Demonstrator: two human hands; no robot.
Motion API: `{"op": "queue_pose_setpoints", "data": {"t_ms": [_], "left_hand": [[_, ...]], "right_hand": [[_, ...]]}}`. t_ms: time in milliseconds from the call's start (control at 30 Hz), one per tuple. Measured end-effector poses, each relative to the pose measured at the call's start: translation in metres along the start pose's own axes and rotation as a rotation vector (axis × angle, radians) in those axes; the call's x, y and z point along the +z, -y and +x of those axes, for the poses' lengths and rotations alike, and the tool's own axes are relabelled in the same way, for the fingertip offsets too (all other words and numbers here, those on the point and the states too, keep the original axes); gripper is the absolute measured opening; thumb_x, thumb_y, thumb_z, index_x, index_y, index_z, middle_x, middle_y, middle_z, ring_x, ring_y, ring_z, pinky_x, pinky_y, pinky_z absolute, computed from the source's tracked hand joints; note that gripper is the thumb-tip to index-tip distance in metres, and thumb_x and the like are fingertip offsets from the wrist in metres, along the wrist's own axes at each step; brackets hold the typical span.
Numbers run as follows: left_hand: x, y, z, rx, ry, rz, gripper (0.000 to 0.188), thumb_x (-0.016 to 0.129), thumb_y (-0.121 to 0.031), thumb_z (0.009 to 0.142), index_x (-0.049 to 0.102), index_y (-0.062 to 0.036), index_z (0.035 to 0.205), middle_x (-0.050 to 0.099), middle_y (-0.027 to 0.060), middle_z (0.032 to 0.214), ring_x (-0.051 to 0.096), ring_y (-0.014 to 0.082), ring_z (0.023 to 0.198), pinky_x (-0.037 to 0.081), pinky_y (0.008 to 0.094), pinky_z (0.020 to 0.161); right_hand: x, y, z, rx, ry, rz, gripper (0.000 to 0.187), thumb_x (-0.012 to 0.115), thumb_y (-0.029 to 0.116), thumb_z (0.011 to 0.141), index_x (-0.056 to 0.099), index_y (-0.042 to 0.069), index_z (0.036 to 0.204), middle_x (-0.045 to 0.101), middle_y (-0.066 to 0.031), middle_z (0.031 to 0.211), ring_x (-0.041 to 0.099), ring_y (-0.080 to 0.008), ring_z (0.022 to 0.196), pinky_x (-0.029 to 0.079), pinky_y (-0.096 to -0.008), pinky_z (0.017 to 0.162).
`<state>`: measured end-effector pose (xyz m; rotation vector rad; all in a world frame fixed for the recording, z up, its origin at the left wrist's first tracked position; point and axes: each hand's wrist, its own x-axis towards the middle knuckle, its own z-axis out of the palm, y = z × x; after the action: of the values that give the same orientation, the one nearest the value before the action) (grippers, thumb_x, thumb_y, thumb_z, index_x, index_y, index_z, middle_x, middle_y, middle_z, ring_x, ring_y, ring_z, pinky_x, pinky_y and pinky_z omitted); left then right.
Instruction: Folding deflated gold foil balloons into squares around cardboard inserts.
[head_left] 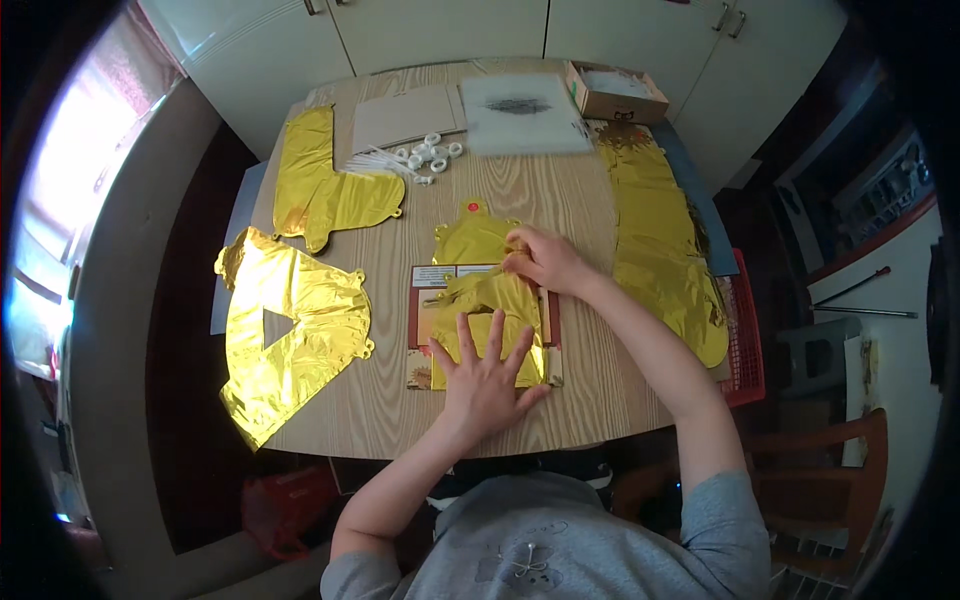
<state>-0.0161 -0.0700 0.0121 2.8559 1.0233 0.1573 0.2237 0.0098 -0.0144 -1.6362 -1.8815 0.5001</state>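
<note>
A gold foil balloon (487, 292), partly folded, lies in front of me on top of a printed card (422, 325) with a reddish border. My left hand (482, 385) presses flat on its near part, fingers spread. At its right edge my right hand (548, 262) has thumb and fingers closed together on the foil. Another gold section with a small red dot (473, 207) shows just beyond the card; whether it belongs to the same balloon I cannot tell. On the left lie an L-shaped gold balloon (308, 165) and an A-shaped one (305, 345).
Several gold foil pieces (660, 240) overlap along the right side. At the back are white rings (438, 165), thin white sticks (375, 160), a beige board (400, 118), clear plastic packets (525, 130) and a cardboard box (618, 100). A red basket (748, 335) stands beside the table.
</note>
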Motion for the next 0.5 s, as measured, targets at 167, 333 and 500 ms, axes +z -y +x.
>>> {"op": "queue_pose_setpoints", "data": {"t_ms": [167,333,500], "left_hand": [[0.001,0.0,0.002,-0.04,0.004,-0.012,0.098,0.046,-0.076,0.081,0.036,-0.0026,0.146,0.025,0.023,0.155,0.016,0.0528,0.142,0.013,0.0828,0.095],[-0.003,0.0,0.001,-0.048,0.011,-0.021,0.103,0.046,-0.076,0.081,0.033,0.0027,0.146,0.025,0.0249,0.154,0.015,0.0511,0.143,0.012,0.0821,0.097],[-0.002,-0.001,0.002,-0.057,0.026,-0.017,0.103,0.046,-0.076,0.081,0.033,0.002,0.146,0.025,0.0251,0.154,0.015,0.0512,0.143,0.013,0.082,0.097]], "right_hand": [[-0.019,0.028,-0.048,-0.023,0.122,-0.211,0.115,0.084,0.055,0.061,0.026,0.009,0.148,0.035,-0.0189,0.145,0.033,-0.0348,0.137,0.03,-0.0456,0.112],[-0.02,0.04,-0.053,0.07,0.211,-0.207,0.124,0.087,0.055,0.055,0.022,0.01,0.151,0.033,-0.0188,0.147,0.029,-0.037,0.138,0.026,-0.0468,0.115],[-0.012,0.014,-0.029,0.107,0.091,-0.125,0.107,0.087,0.046,0.061,0.033,0.009,0.146,0.045,-0.0171,0.134,0.041,-0.0348,0.127,0.033,-0.0436,0.109]]}}
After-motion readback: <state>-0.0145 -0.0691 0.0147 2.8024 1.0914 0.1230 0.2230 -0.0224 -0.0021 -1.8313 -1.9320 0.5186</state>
